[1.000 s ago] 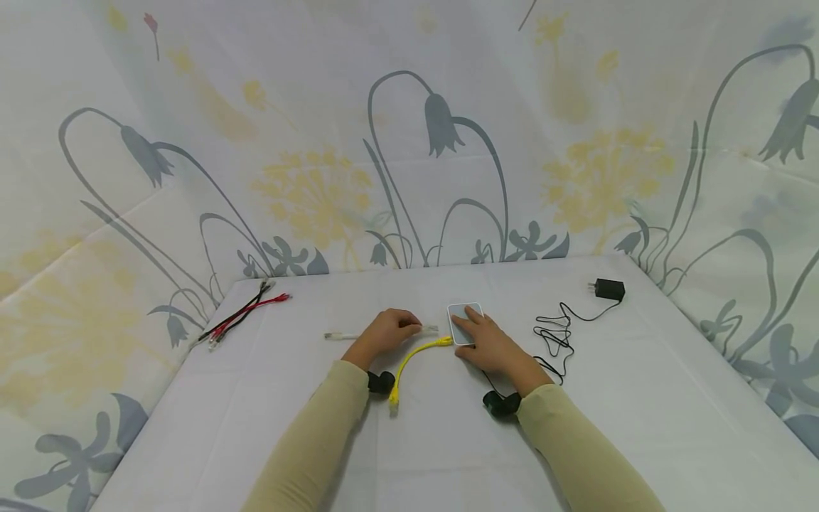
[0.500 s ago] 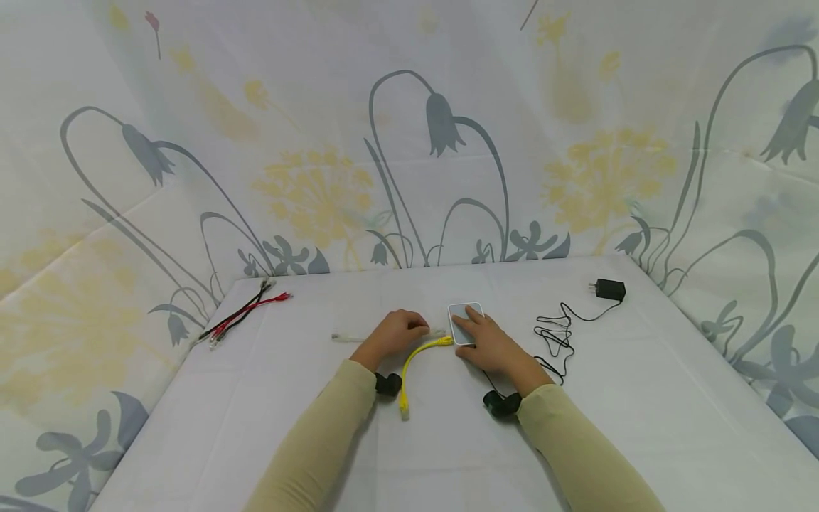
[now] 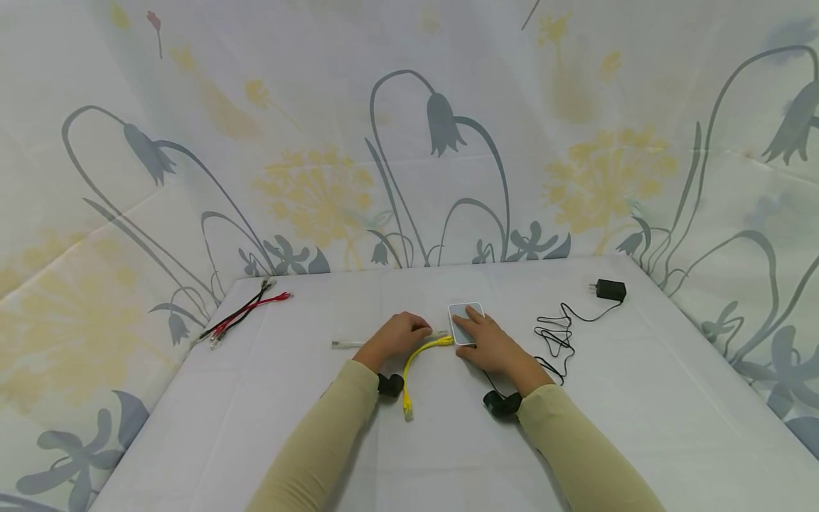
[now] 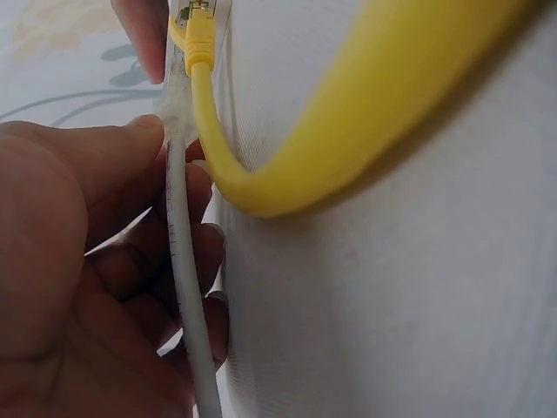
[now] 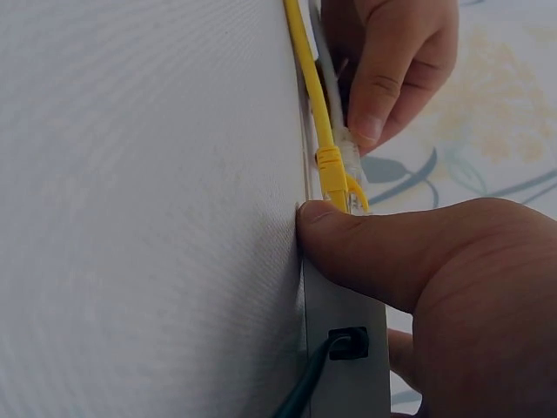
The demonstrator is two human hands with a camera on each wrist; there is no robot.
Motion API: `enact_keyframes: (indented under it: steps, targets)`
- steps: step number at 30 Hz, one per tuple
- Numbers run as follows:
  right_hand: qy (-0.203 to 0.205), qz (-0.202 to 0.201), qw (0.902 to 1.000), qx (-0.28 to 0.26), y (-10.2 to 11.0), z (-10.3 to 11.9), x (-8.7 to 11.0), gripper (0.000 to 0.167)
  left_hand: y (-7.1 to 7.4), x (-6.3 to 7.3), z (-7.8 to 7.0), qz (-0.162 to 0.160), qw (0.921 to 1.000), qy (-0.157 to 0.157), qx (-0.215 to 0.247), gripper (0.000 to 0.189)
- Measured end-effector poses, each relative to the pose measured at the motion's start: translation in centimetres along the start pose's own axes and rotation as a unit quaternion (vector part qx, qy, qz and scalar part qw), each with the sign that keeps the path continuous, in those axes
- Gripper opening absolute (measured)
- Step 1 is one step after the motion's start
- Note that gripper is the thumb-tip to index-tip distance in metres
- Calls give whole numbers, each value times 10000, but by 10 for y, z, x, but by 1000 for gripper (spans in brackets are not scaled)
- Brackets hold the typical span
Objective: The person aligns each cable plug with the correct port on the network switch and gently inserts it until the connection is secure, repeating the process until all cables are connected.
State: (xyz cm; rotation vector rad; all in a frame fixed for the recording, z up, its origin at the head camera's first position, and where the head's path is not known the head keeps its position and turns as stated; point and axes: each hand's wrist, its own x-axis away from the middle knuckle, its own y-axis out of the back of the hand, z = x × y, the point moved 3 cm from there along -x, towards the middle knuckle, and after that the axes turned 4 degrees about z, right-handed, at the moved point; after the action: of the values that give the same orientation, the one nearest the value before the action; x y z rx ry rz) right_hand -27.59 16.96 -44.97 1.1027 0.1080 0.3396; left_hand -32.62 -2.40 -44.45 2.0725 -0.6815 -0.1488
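A small white router box (image 3: pixel 458 328) with a grey top lies at mid-table. My right hand (image 3: pixel 494 346) holds it, fingers spread over the top and thumb (image 5: pixel 348 239) against its near side wall. My left hand (image 3: pixel 397 336) pinches a white network cable (image 4: pixel 179 235) just behind its clear plug, which points at the box's left side. Next to that plug, a yellow network cable (image 3: pixel 407 377) has one end at the same side of the box; its other end lies loose toward me. In the right wrist view a dark lead (image 5: pixel 306 383) sits in the box's black socket.
A black power adapter (image 3: pixel 610 289) lies at the back right, its thin cord (image 3: pixel 555 334) looped toward the box. Several black and red cables (image 3: pixel 246 311) lie at the back left. Flower-printed cloth (image 3: pixel 409 178) hangs behind the white table (image 3: pixel 448 455).
My left hand has moved slightly right with the white cable, bringing its plug up to the box. The yellow cable's loose end has shifted right. My right hand and the box stay put.
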Motion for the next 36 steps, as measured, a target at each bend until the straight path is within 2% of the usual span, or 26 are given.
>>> enact_keyframes:
  steps: [11, 28, 36]
  targets:
    - [-5, -7, 10000, -8, 0, -1, -1, 65, -1, -1, -5, 8, 9997, -135, -191, 20]
    - [49, -28, 10000, 4, 0, 0, -1, 65, -3, 0, -15, 87, 9963, -453, -725, 20]
    - [34, -23, 10000, 4, -1, -2, -1, 65, -2, 0, -19, 95, 9960, -510, -730, 20]
